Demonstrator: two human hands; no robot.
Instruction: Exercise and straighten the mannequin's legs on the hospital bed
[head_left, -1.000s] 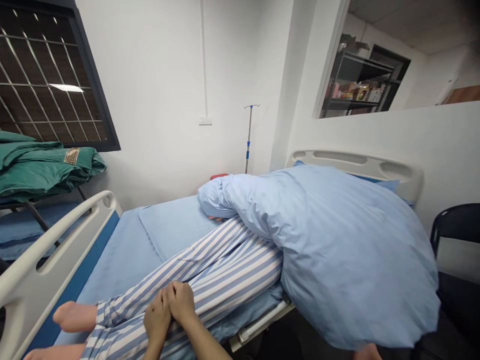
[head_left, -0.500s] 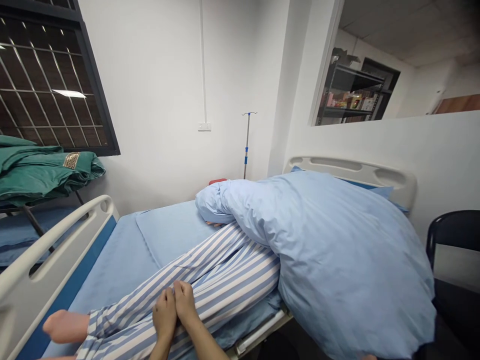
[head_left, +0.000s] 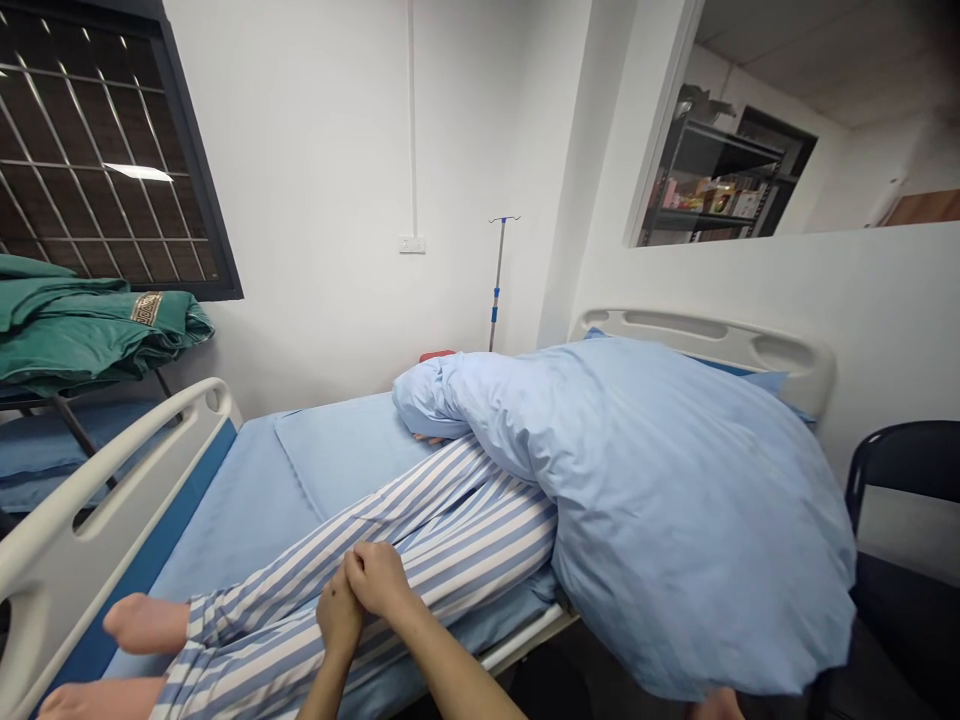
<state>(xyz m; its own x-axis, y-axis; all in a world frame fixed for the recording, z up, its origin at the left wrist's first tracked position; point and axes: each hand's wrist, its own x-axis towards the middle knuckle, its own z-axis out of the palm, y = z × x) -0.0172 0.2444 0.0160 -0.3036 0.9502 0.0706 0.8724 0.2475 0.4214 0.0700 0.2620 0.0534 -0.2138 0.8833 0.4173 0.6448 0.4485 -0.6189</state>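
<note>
A figure in blue-and-white striped trousers (head_left: 442,530) lies on a hospital bed (head_left: 247,500), its upper body hidden under a light blue quilt (head_left: 675,500). Two bare feet (head_left: 142,622) point toward the footboard. My left hand (head_left: 337,615) and my right hand (head_left: 379,580) press side by side on the nearer striped leg, around the knee or shin. The fingers of both are curled down against the cloth. I cannot make out whether they pinch the fabric.
A white footboard (head_left: 97,490) stands at the left, a white headboard (head_left: 712,340) at the right. Folded green bedding (head_left: 90,330) lies on a rack under a barred window. An IV pole (head_left: 496,280) stands by the wall. A dark chair (head_left: 907,470) is at the right.
Both hands have stayed together on the leg and shifted slightly to the right along it. The right hand now overlaps the left a little more. The view has wobbled slightly.
</note>
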